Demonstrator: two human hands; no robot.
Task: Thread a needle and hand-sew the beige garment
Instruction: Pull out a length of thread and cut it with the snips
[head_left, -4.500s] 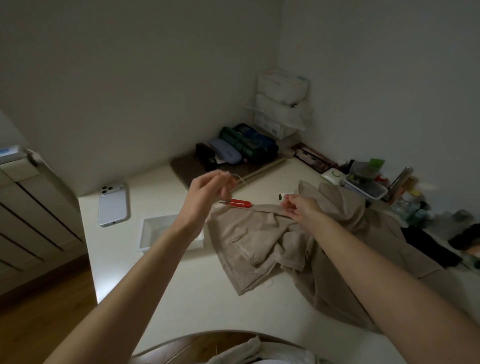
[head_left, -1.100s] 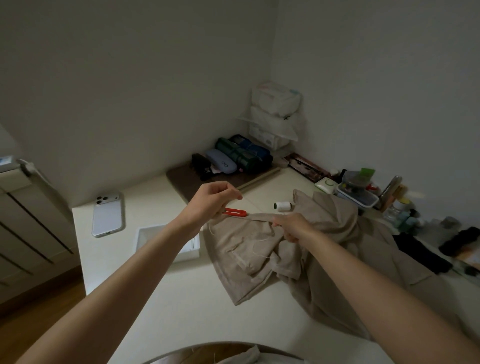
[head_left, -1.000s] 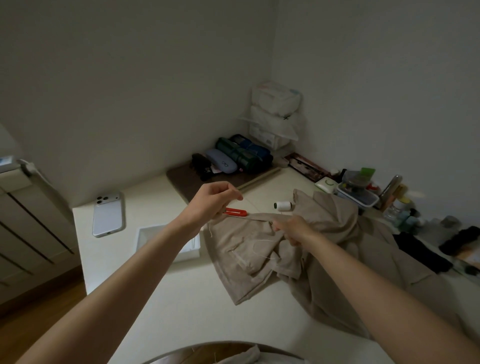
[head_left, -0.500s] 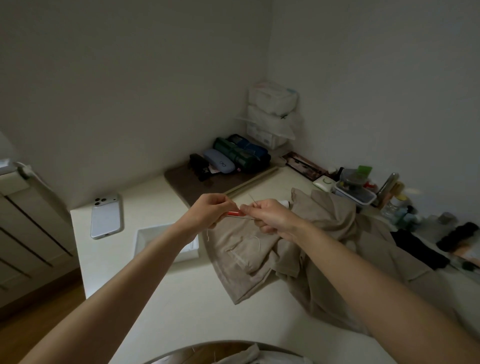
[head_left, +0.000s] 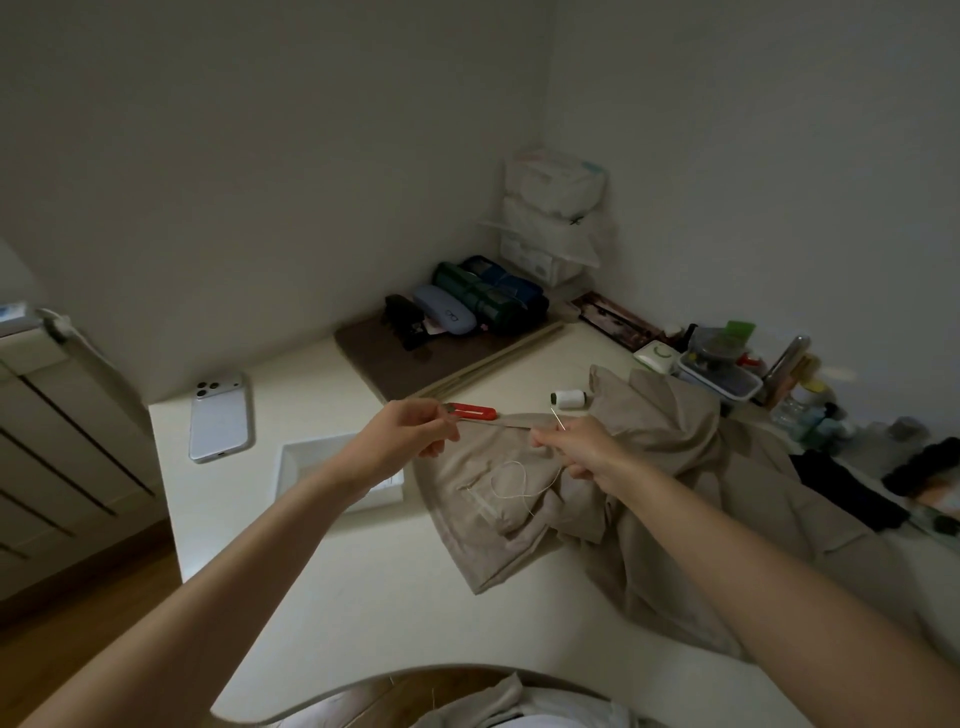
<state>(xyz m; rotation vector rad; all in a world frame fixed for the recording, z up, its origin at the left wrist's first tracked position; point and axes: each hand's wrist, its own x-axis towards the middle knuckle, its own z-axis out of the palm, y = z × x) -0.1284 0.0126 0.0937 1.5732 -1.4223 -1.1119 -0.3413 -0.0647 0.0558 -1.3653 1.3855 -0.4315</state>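
Observation:
The beige garment (head_left: 654, 467) lies crumpled on the white table (head_left: 363, 597). My right hand (head_left: 576, 447) pinches a thin needle (head_left: 558, 418) that points up. White thread (head_left: 511, 480) hangs from that hand and loops onto the fabric. My left hand (head_left: 410, 431) has its fingers curled and pinches the garment's top left edge. Just behind my left fingertips lie red thread snips (head_left: 475, 412). A white thread spool (head_left: 569, 399) lies on the table beyond my right hand.
A phone (head_left: 219, 415) lies face down at the far left, with a shallow white tray (head_left: 306, 462) under my left wrist. Cases on a dark mat (head_left: 395, 358), stacked boxes (head_left: 550, 218) and cluttered containers (head_left: 722, 369) line the back and right walls.
My hands met above the garment's edge half a second ago and have moved apart. The needle now stands in my right hand and the thread loop lies on the fabric.

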